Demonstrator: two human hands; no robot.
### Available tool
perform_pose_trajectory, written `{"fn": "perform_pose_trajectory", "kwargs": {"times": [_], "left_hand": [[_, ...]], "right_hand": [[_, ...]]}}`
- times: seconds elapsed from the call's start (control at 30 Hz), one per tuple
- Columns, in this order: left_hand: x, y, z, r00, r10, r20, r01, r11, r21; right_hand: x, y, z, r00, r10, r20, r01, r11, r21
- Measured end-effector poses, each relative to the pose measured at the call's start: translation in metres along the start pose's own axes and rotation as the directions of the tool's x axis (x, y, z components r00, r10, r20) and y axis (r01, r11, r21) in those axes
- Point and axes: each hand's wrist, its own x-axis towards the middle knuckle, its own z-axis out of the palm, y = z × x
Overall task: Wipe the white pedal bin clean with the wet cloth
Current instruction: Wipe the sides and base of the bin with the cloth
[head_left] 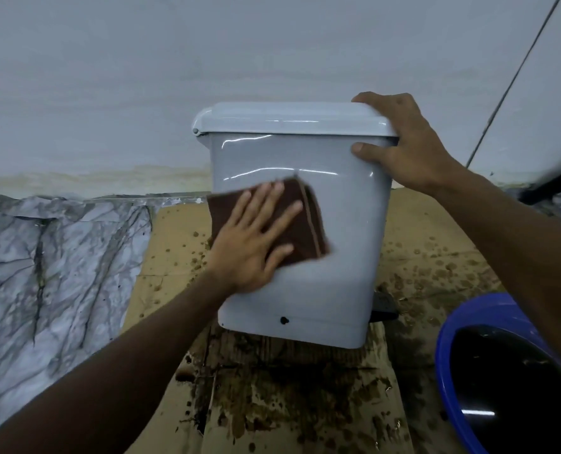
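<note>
Head view: the white plastic pedal bin (pixel 344 208) fills the centre of the frame, its hinged lid (pixel 289 121) down. It stands on a sheet of brown cardboard (pixel 305 394) that is wet and spattered with dark stains. The bin's black foot pedal (pixel 385 306) juts out at its 4 o'clock corner.

The left hand (pixel 256 244) comes in from 7 o'clock and lies flat with its fingers straight and spread. It presses a folded dark brown cloth (pixel 308 224) against the near wall of the bin, on the wall's 9 o'clock side. The cloth and the fingers are slightly blurred.

The right hand (pixel 403 149) comes in from 3 o'clock and grips the bin at the lid's 2 o'clock corner. Its fingers curl over the lid top, and its thumb presses the wall just under the rim.

A round blue plastic basin (pixel 449 326) of dark water sits at 4 o'clock, near the bin. A grey marble-patterned sheet (pixel 59 257) covers the floor at 9 o'clock. A pale wall (pixel 174 77) rises behind at 12 o'clock.
</note>
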Motion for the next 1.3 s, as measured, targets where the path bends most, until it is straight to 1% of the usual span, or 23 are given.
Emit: {"fn": "perform_pose_trajectory", "kwargs": {"times": [0.07, 0.1, 0.17, 0.23, 0.3, 0.4, 0.5, 0.53, 0.57, 0.6, 0.63, 0.67, 0.73, 0.77, 0.87, 0.93, 1.03, 1.07, 1.1, 1.13, 1.23, 1.27, 1.3], "left_hand": [[0.018, -0.001, -0.008, 0.984, -0.174, -0.038, 0.174, 0.985, -0.011], [0.018, 0.004, -0.007, 0.976, -0.215, -0.044, 0.214, 0.977, -0.014], [0.005, 0.022, 0.001, 0.976, -0.217, -0.031, 0.216, 0.976, -0.03], [-0.023, 0.049, 0.015, 0.989, -0.146, 0.008, 0.147, 0.987, -0.06], [-0.06, 0.074, 0.03, 0.997, -0.026, 0.071, 0.03, 0.998, -0.058], [-0.101, 0.094, 0.045, 0.979, 0.139, 0.149, -0.137, 0.99, -0.022], [-0.09, 0.083, 0.04, 0.958, 0.238, 0.159, -0.237, 0.971, -0.03], [-0.077, 0.074, 0.034, 0.955, 0.255, 0.152, -0.251, 0.967, -0.044], [-0.06, 0.064, 0.026, 0.964, 0.233, 0.126, -0.227, 0.972, -0.058], [-0.042, 0.052, 0.019, 0.984, 0.161, 0.079, -0.157, 0.986, -0.063], [-0.026, 0.039, 0.013, 0.999, 0.042, 0.025, -0.04, 0.997, -0.06], [-0.012, 0.028, 0.007, 0.994, -0.108, -0.025, 0.106, 0.993, -0.059], [0.002, 0.017, 0.001, 0.92, -0.379, -0.097, 0.37, 0.924, -0.097], [0.0, 0.018, 0.003, 0.877, -0.466, -0.116, 0.452, 0.883, -0.127], [-0.034, 0.048, 0.02, 0.781, -0.615, -0.107, 0.587, 0.781, -0.213], [-0.068, 0.086, 0.033, 0.717, -0.696, -0.043, 0.667, 0.703, -0.249], [-0.096, 0.135, 0.046, 0.638, -0.769, 0.027, 0.745, 0.608, -0.274], [-0.094, 0.14, 0.048, 0.609, -0.792, 0.03, 0.766, 0.578, -0.282], [-0.084, 0.14, 0.047, 0.6, -0.8, 0.02, 0.77, 0.57, -0.287], [-0.071, 0.137, 0.044, 0.628, -0.778, 0.01, 0.747, 0.6, -0.286], [-0.017, 0.117, 0.023, 0.825, -0.565, -0.024, 0.542, 0.802, -0.251], [0.001, 0.107, 0.016, 0.861, -0.507, -0.044, 0.482, 0.841, -0.246], [0.014, 0.096, 0.011, 0.877, -0.476, -0.063, 0.449, 0.86, -0.244]], "right_hand": [[0.0, -0.001, 0.0, 1.0, 0.001, 0.002, -0.001, 1.0, -0.006], [0.0, -0.001, 0.0, 1.0, 0.001, 0.003, -0.001, 1.0, -0.009], [0.0, 0.0, 0.0, 1.0, -0.005, 0.004, 0.005, 1.0, -0.014], [0.0, 0.001, 0.0, 1.0, -0.012, 0.001, 0.012, 1.0, -0.011], [0.0, 0.002, 0.0, 1.0, -0.016, -0.002, 0.016, 1.0, -0.011], [-0.002, 0.002, 0.001, 1.0, -0.021, -0.009, 0.021, 1.0, -0.004], [-0.002, 0.002, 0.002, 1.0, -0.021, -0.014, 0.021, 1.0, -0.009], [-0.001, 0.001, 0.002, 1.0, -0.023, -0.015, 0.023, 1.0, -0.011], [-0.001, 0.0, 0.001, 1.0, -0.024, -0.016, 0.024, 1.0, -0.015], [-0.002, 0.0, 0.001, 1.0, -0.023, -0.016, 0.023, 1.0, -0.02], [-0.002, -0.001, 0.0, 1.0, -0.023, -0.013, 0.023, 0.999, -0.026], [-0.002, -0.001, 0.0, 1.0, -0.026, -0.009, 0.025, 0.999, -0.033], [-0.002, -0.001, 0.0, 0.999, -0.033, -0.007, 0.032, 0.999, -0.042], [-0.003, -0.001, 0.0, 0.999, -0.033, -0.007, 0.033, 0.999, -0.041], [-0.002, -0.001, 0.001, 0.999, -0.027, -0.022, 0.026, 0.999, -0.036], [-0.002, -0.003, 0.001, 0.999, -0.032, -0.024, 0.031, 0.999, -0.044], [-0.004, -0.003, 0.001, 0.999, -0.045, -0.025, 0.044, 0.998, -0.047], [-0.005, -0.003, 0.001, 0.999, -0.042, -0.023, 0.041, 0.998, -0.046], [-0.005, -0.004, 0.001, 0.999, -0.034, -0.022, 0.033, 0.998, -0.046], [-0.005, -0.004, 0.001, 0.999, -0.024, -0.023, 0.023, 0.999, -0.05], [-0.005, -0.006, 0.001, 0.999, -0.014, -0.03, 0.013, 0.999, -0.051], [-0.005, -0.007, 0.0, 1.0, -0.015, -0.028, 0.013, 0.999, -0.05], [-0.005, -0.007, 0.0, 1.0, -0.017, -0.024, 0.016, 0.999, -0.052]]}}
